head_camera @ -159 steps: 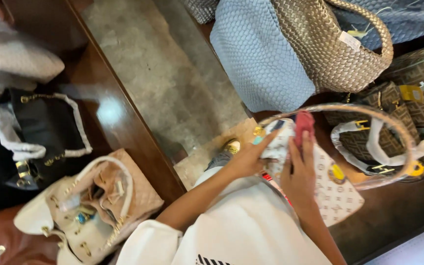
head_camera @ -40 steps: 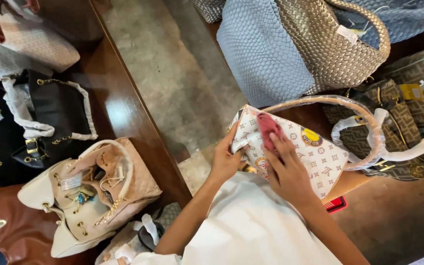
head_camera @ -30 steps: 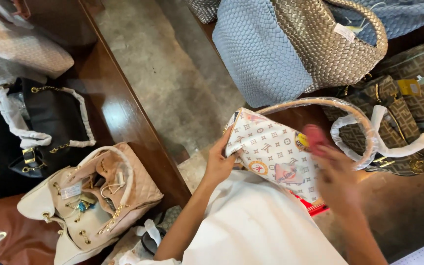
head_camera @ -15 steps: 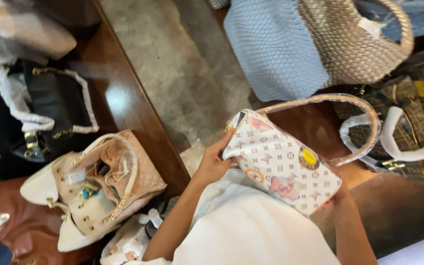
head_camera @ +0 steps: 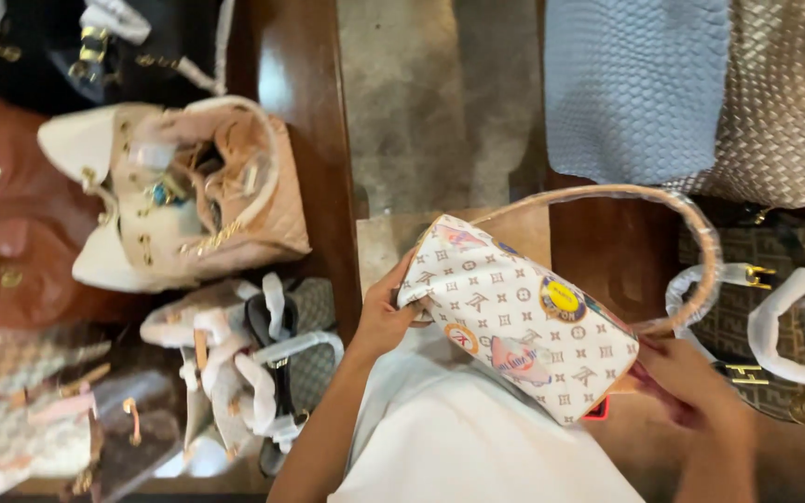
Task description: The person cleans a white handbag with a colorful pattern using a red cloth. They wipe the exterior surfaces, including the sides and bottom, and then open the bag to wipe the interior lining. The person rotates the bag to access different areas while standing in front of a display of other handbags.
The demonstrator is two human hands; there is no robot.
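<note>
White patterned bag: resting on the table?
No: the white patterned bag is held up between the left hand and right hand.

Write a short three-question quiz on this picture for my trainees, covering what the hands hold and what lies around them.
1. True or false: both hands hold the white patterned handbag.
2. Which hand is at the bag's end nearer the beige quilted bag: A) left hand, B) right hand?
3. Fill in: the handbag's long tan handle arches toward the woven ____ bags.

Key:
1. True; each hand has a grip on one end.
2. A.
3. Blue and gold.
</note>
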